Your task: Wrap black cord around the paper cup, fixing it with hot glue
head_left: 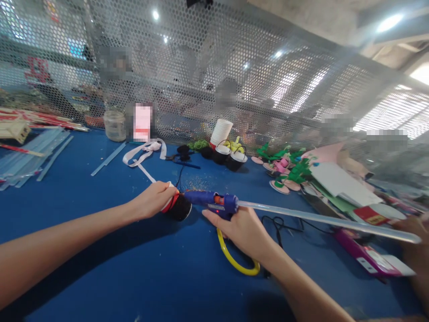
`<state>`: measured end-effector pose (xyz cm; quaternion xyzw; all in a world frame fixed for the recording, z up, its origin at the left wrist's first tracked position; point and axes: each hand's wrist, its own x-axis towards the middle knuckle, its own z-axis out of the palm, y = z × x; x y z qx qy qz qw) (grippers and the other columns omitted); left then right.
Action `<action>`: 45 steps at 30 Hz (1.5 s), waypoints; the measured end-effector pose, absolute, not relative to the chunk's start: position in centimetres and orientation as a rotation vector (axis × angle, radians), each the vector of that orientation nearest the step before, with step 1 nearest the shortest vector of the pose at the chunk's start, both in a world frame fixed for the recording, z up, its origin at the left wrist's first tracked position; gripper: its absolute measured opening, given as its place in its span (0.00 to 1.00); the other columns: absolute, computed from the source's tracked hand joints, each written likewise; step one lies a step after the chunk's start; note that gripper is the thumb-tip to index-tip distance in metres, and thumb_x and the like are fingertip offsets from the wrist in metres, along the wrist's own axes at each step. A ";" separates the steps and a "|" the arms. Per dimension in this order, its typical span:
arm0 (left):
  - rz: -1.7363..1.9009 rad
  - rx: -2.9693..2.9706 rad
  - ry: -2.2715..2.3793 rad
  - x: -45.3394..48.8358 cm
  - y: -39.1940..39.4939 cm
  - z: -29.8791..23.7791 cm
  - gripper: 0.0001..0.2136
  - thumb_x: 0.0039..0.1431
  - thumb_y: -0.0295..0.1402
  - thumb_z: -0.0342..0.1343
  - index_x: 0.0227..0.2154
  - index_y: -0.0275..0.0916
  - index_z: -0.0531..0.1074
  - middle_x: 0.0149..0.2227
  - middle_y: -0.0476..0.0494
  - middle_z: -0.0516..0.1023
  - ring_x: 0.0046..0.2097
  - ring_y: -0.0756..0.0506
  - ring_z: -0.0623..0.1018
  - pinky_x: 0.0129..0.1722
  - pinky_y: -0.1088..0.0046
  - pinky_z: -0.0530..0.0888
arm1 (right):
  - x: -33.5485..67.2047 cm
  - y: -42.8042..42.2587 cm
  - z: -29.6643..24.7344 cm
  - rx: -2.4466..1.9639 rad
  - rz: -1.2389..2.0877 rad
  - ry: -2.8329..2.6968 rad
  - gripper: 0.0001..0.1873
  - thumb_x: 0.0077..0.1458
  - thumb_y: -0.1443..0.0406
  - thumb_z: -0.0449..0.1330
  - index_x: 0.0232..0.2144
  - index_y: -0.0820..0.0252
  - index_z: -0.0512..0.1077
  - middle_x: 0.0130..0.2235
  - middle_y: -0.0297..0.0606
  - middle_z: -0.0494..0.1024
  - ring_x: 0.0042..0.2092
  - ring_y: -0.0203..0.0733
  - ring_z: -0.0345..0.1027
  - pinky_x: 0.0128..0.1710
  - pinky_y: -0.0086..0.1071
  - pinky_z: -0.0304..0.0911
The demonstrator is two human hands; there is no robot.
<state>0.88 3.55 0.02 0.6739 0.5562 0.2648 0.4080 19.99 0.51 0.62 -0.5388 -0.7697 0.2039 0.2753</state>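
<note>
My right hand [246,230] is wrapped round the handle of a blue hot glue gun [201,197]. A long clear glue stick [321,218] sticks out of the gun's back end, and a small red light glows on its side. My left hand [156,199] grips a small black, red and white cup [181,208], tilted on its side. The gun's nozzle meets the cup near my left fingertips; whether it touches is hard to see. A white ribbon [146,172] runs from the cup to a loose coil on the table. Below my right hand hangs a yellow loop [234,261].
Glue sticks [36,154] lie at the left by a glass jar [115,126]. Small black buckets [236,161] and stacked white cups [221,132] stand at the back. Green and pink craft pieces [284,167], papers [345,183] and a purple power strip [365,252] are at the right.
</note>
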 end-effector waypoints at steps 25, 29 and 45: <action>0.661 1.696 1.381 0.8 3.6 0.1 0.10 0.47 0.35 0.40 0.15 0.38 0.55 0.17 0.54 0.54 0.21 0.52 0.55 0.22 0.75 0.53 | 19.9 0.4 1.1 -1.470 0.905 -1.901 0.13 0.43 0.57 0.55 0.17 0.62 0.64 0.11 0.27 0.60 0.13 0.30 0.55 0.14 0.24 0.55; 0.663 1.681 1.386 0.8 3.7 0.0 0.11 0.47 0.35 0.39 0.15 0.38 0.56 0.16 0.54 0.54 0.21 0.52 0.55 0.21 0.75 0.53 | 19.9 0.4 1.1 -1.462 0.904 -1.894 0.13 0.43 0.57 0.55 0.18 0.62 0.64 0.11 0.26 0.59 0.14 0.30 0.55 0.15 0.25 0.56; 0.666 1.685 1.380 0.9 3.6 0.0 0.11 0.48 0.37 0.39 0.14 0.38 0.54 0.16 0.55 0.53 0.20 0.53 0.54 0.19 0.76 0.51 | 20.0 0.4 1.2 -1.455 0.873 -1.914 0.13 0.44 0.59 0.54 0.17 0.61 0.63 0.10 0.26 0.59 0.13 0.29 0.54 0.14 0.23 0.54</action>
